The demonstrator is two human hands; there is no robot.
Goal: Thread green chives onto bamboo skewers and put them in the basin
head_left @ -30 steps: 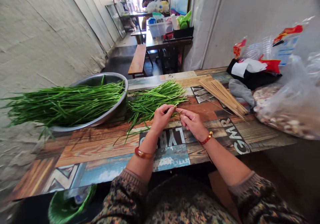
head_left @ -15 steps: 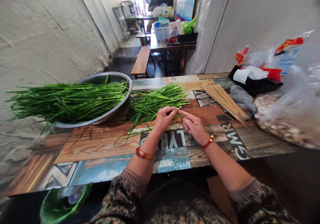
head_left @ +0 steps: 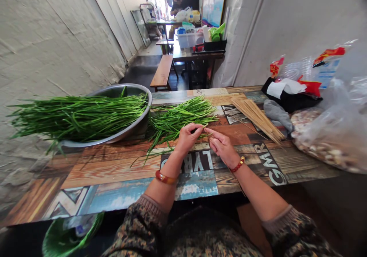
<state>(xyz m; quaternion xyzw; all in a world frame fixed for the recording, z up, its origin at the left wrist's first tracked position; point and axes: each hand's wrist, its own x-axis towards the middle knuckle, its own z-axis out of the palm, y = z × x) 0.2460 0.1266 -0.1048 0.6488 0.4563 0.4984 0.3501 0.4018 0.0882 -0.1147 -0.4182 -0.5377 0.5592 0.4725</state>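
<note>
My left hand (head_left: 187, 137) is closed, thumb and forefinger pinching the pale end of a chive stalk (head_left: 205, 126). Close to it on the right, my right hand (head_left: 221, 145) is closed with its forefinger stretched toward that same end. Its curled fingers hold what looks like a thin bamboo skewer, mostly hidden by the hand and wrist. Just beyond my hands a loose pile of green chives (head_left: 183, 115) lies on the wood-patterned table (head_left: 114, 165). Further right rests a fanned bundle of bamboo skewers (head_left: 255, 115).
A metal basin (head_left: 149, 104) heaped with chives (head_left: 80, 115) stands at left. At right are a grey cloth-like item (head_left: 276, 113), a black bag (head_left: 286, 98) and a clear plastic bag (head_left: 329, 134) of pale pieces. A green-lined bin (head_left: 54, 238) sits below the table edge.
Both hands stay almost in place, fingertips still meeting at the chive end. The view has shifted very slightly; the things on the table have not moved.
</note>
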